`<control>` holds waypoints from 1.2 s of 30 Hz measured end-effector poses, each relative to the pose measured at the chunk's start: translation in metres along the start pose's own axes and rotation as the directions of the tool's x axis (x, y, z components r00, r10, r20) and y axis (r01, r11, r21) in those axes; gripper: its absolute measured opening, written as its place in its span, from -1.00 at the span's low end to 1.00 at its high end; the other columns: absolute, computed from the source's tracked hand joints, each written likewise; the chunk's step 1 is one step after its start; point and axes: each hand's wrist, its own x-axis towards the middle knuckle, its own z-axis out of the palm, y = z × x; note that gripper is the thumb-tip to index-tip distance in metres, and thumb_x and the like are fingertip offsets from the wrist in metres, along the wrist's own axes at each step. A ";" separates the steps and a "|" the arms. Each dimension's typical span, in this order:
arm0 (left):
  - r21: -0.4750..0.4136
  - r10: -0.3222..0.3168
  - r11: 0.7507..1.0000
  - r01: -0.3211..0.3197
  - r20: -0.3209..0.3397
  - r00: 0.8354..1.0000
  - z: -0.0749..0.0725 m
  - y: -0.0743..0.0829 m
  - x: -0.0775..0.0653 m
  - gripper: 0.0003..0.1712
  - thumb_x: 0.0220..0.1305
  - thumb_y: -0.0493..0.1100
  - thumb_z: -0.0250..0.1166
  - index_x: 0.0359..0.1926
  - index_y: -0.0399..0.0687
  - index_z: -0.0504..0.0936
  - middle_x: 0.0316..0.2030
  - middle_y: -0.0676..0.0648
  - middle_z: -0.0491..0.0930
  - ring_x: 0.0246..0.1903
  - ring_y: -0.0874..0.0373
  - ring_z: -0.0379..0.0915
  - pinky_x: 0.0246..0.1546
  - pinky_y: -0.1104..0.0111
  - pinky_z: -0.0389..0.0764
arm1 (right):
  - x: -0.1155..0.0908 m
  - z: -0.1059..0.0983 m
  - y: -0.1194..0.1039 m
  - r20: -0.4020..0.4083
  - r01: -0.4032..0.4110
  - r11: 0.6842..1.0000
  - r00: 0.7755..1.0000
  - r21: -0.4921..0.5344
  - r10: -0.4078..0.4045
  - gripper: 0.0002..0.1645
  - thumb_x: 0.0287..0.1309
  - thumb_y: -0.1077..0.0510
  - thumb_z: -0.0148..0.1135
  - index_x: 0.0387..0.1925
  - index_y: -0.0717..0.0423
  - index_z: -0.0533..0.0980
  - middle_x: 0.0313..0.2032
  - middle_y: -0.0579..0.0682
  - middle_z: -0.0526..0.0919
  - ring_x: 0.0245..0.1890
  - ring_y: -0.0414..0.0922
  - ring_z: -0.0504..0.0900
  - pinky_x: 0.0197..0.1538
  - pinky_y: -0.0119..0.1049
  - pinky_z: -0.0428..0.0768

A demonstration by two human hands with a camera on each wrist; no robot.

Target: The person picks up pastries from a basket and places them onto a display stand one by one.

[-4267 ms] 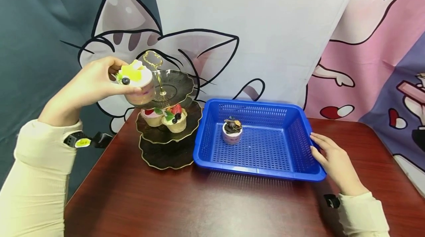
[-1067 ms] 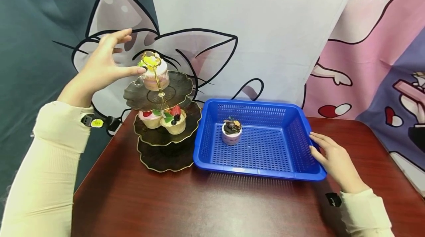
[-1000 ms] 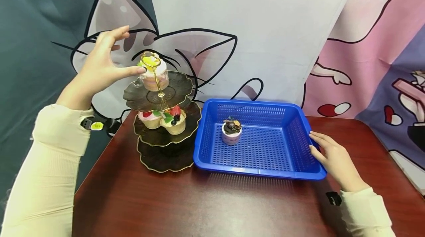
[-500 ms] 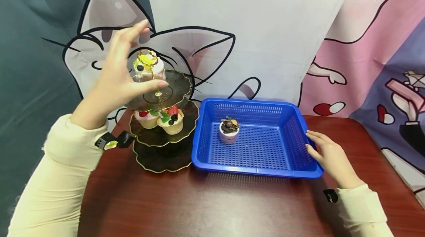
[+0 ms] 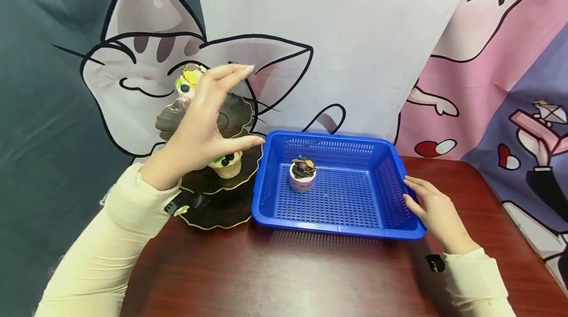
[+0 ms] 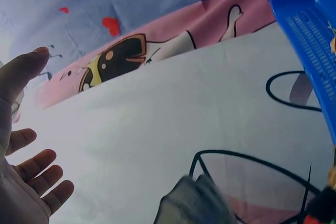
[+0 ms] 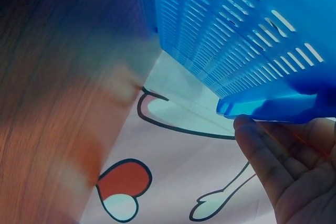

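Observation:
My left hand [image 5: 199,124] is spread with thumb and fingers apart and nothing between them, in front of the three-tier cake stand [image 5: 237,115]. The left wrist view shows the same palm and loose fingers [image 6: 39,174]. On the stand's top tier is a cup dessert with yellow fruit [image 5: 186,85], partly hidden behind that hand. My right hand [image 5: 439,216] rests its relaxed fingers on the right rim of the blue basket [image 5: 339,228]; the right wrist view shows fingertips [image 7: 244,124] right at the rim. A chocolate-topped cup dessert [image 5: 302,179] stands upright inside the basket, towards the left.
A cream tart with berries [image 5: 228,166] shows on the middle tier; the hand covers the tier's left part. The stand's gold-edged lowest tier sits left of the basket on the brown wooden table [image 5: 310,277]. A printed cartoon curtain [image 5: 346,51] hangs behind.
My left hand has set the yellow-fruit cup dessert on the top tier, let go, and moved right and down across the stand. The right hand has stayed at the basket's rim.

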 end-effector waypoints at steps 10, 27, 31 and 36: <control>-0.058 0.019 0.998 -0.017 0.029 0.999 0.026 0.002 -0.003 0.10 -0.25 -0.12 0.63 0.33 -0.30 0.28 0.24 -0.30 0.29 0.28 -0.07 0.16 0.32 0.13 0.21 | -0.001 -0.002 0.000 0.001 -0.004 1.000 1.000 0.004 0.004 -0.44 0.27 0.13 0.18 0.22 0.35 0.39 0.19 0.36 0.43 0.13 0.39 0.42 0.05 0.36 0.38; -0.210 -0.112 0.962 0.177 0.290 0.951 0.111 0.004 -0.008 -0.04 -0.05 -0.02 0.53 0.36 -0.13 0.30 0.24 -0.18 0.34 0.26 0.02 0.23 0.32 0.15 0.30 | 0.001 -0.001 -0.001 0.007 -0.009 1.000 1.000 0.013 0.008 -0.45 0.30 0.11 0.14 0.22 0.35 0.39 0.20 0.35 0.43 0.15 0.37 0.42 0.07 0.33 0.39; -0.199 -0.136 0.955 0.220 0.365 0.921 0.130 0.000 -0.008 -0.08 -0.01 -0.02 0.51 0.33 -0.17 0.32 0.19 -0.17 0.38 0.20 0.02 0.29 0.25 0.20 0.38 | 0.001 -0.001 -0.001 0.014 -0.015 1.000 1.000 0.009 0.015 -0.45 0.30 0.12 0.14 0.22 0.36 0.39 0.21 0.35 0.42 0.16 0.38 0.42 0.08 0.33 0.39; -0.141 -0.196 0.948 0.284 0.443 0.874 0.146 -0.006 -0.009 -0.11 0.03 0.03 0.48 0.33 -0.17 0.33 0.20 -0.18 0.38 0.22 -0.02 0.29 0.28 0.12 0.35 | 0.001 -0.001 0.001 0.020 -0.013 1.000 1.000 0.008 0.013 -0.45 0.30 0.12 0.14 0.22 0.35 0.39 0.21 0.35 0.42 0.16 0.38 0.42 0.08 0.33 0.39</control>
